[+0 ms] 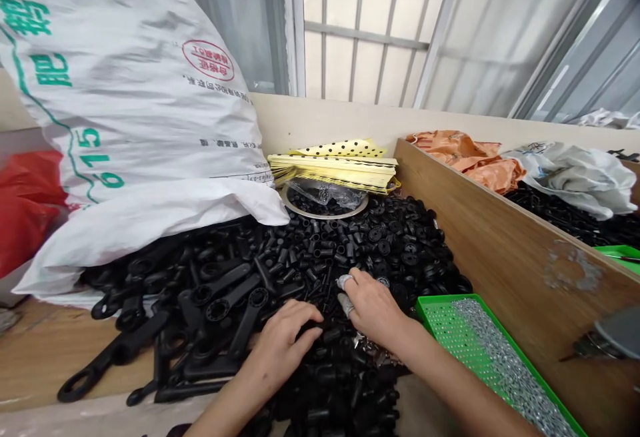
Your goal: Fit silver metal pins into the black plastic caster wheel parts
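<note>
My left hand (283, 343) rests palm down on a heap of small black plastic parts (350, 250), its fingers curled into the pile; what they hold is hidden. My right hand (370, 307) lies just to its right on the same heap, fingers bent down among the pieces, with silvery covers on two fingertips. Long black plastic handles (220, 303) lie to the left of my hands.
A big white woven sack (125, 103) leans at the left over the heap. A metal bowl (325, 205) and folded yellow paper (340, 167) sit behind. A green tray of small metal pieces (480, 350) lies right, beside a wooden divider (500, 250).
</note>
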Motion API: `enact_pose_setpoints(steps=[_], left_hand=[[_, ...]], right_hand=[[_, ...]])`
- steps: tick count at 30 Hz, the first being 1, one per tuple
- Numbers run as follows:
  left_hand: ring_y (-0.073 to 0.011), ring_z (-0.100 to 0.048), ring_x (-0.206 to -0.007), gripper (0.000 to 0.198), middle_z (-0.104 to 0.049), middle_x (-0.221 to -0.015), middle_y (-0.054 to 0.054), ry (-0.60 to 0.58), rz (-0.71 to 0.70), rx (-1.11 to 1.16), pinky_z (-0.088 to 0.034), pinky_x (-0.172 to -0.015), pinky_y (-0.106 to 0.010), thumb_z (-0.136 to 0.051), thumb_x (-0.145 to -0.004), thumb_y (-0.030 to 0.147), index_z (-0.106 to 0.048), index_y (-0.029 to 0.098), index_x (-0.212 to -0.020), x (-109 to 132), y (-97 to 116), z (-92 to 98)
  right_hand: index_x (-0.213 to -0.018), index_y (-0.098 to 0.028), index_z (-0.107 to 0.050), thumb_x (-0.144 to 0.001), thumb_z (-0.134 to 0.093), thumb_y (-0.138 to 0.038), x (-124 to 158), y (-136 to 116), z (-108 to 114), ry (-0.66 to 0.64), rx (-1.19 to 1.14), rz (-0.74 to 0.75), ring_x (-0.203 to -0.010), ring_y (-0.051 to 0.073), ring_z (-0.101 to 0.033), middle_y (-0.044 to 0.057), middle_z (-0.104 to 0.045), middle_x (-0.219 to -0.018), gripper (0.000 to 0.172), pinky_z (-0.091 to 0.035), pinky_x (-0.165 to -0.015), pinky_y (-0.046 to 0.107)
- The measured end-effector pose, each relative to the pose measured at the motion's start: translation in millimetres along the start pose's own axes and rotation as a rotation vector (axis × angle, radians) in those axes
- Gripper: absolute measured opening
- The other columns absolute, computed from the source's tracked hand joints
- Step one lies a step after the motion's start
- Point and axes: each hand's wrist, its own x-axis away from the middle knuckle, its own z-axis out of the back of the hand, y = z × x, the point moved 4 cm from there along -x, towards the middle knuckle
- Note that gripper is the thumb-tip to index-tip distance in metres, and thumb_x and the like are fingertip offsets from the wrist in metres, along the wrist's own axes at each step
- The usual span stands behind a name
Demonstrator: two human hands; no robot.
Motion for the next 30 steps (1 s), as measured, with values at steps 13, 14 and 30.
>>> enact_pose_setpoints(steps=[13, 14, 30], left_hand=[[-0.0259, -0.058, -0.088, 0.016, -0.068, -0.087, -0.007, 0.035, 0.010, -0.013, -0.041, -0.082, -0.037, -0.053, -0.077, 0.013, -0.067, 0.018, -0.085, -43, 5, 2.3], [-0.0257, -0.058, -0.087, 0.016, -0.068, -0.086, -0.007, 0.039, 0.015, 0.006, -0.041, -0.082, -0.036, -0.055, -0.075, 0.014, -0.067, 0.019, -0.085, -49, 8, 0.8], [-0.0132, -0.059, -0.053, 0.025, -0.065, -0.064, -0.004, 0.075, 0.272, 0.620, -0.047, -0.054, -0.024, -0.046, -0.077, 0.038, -0.057, 0.015, -0.075, -69, 8, -16.1]], right_hand=[[-0.080, -0.015, -0.056, -0.069, -0.048, -0.001, -21, 9, -6, 0.137, -0.121, 0.055, -0.088, 0.024, -0.050, 0.011, -0.056, -0.093, 0.020, -0.041, -0.075, 0.035], [-0.080, -0.016, -0.055, -0.071, -0.047, -0.001, -20, 13, -5, 0.160, -0.169, 0.047, -0.085, 0.022, -0.050, 0.009, -0.056, -0.090, 0.019, -0.041, -0.073, 0.033], [-0.081, -0.017, -0.051, -0.071, -0.042, -0.006, 4, 15, 12, 0.329, -0.450, 0.085, -0.077, 0.020, -0.049, 0.007, -0.052, -0.085, 0.018, -0.039, -0.069, 0.032]])
